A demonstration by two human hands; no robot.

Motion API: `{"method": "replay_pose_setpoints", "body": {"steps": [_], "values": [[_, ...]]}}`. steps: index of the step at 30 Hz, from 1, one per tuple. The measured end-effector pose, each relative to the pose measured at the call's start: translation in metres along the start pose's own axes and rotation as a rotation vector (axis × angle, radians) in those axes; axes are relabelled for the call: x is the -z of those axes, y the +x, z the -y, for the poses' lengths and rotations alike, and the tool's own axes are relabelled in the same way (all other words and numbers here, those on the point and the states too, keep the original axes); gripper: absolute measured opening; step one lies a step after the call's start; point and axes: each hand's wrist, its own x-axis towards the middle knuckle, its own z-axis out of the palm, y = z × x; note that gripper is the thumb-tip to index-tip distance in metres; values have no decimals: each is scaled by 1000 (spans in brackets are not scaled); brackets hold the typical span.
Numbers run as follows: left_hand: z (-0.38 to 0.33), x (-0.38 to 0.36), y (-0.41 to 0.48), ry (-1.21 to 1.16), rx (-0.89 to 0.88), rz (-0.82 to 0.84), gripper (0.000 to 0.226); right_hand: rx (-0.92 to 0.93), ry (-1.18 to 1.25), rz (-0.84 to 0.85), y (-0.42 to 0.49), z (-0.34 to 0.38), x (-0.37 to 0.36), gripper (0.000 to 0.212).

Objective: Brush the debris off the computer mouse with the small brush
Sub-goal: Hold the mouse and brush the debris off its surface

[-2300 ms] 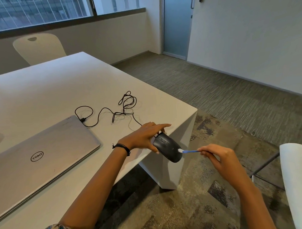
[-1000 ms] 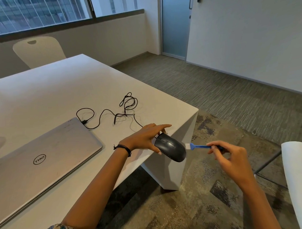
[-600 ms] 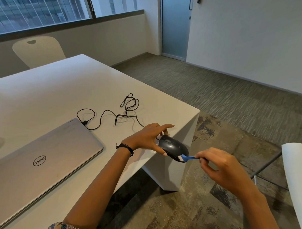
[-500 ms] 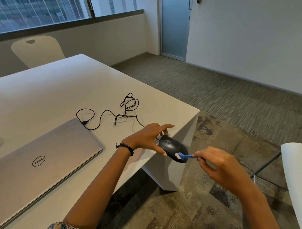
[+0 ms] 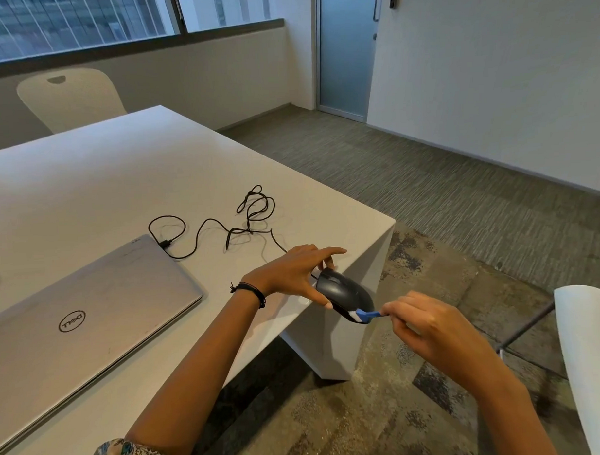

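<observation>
1 white table (image 5: 120,172) on carpet (image 5: 460,194): left hand (image 5: 290,272) grips mouse (image 5: 345,292), right hand (image 5: 428,328) pinches brush (image 5: 364,316).

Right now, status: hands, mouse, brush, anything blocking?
Left hand grips mouse, held past the table corner. Right hand pinches small brush, bristles on the mouse's near end. Nothing blocking; cable lies slack on table.

Left hand (image 5: 290,275) holding black computer mouse (image 5: 345,295) past the white table (image 5: 120,186) edge, right hand (image 5: 428,328) pinching small blue brush (image 5: 364,316) — bristles on the mouse's rear, closed laptop (image 5: 84,316) beside.
</observation>
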Motion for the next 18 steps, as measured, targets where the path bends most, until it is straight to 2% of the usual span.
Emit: {"method": "replay_pose_setpoints", "body": {"steps": [3,10,14,17,18], "values": [[0,1,0,-6,5,2,91,-8,4,-10,-2,-4,0,15],[-1,0,1,-15,15,6,95,-31,33,-22,-5,-5,0,14],[-1,0,0,-24,12,4,94,-30,71,-43,-5,-5,-2,28],[-1,-1,1,-27,13,10,94,-34,68,-35,-7,-7,-2,13],[-1,-1,0,-29,15,11,93,-43,70,-30,-7,-7,-2,15]]}}
